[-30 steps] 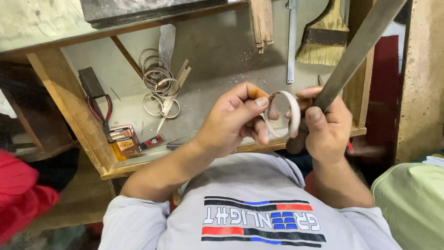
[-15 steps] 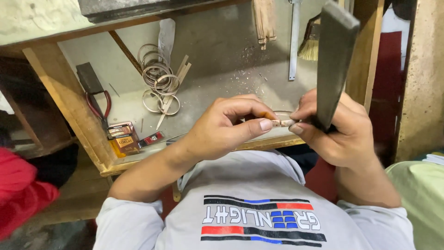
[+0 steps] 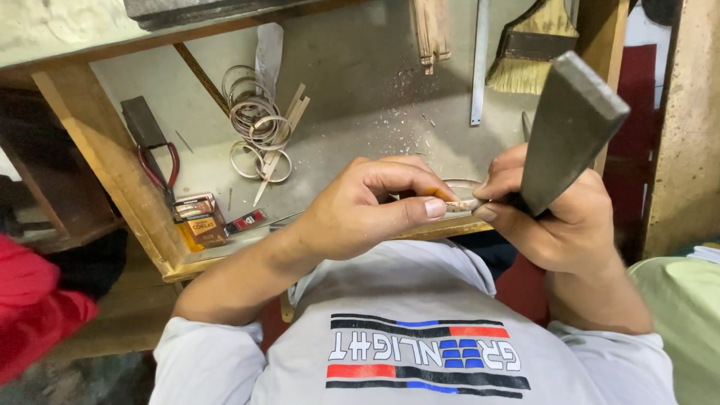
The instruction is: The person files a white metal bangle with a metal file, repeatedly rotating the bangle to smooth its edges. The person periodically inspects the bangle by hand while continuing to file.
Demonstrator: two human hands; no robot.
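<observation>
left hand pinches the thin pale ring at the table edge; right hand clamps the flat file. ring likely light, brittle: grip by rim

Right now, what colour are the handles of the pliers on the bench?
Red, on the pliers left of the rings; head view.

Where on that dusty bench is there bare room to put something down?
The widest bare patch of the workbench lies between the pile of rings and the metal ruler. A smaller one sits behind the pliers. It is crowded around the rings, the small boxes, and where both hands work.
</observation>
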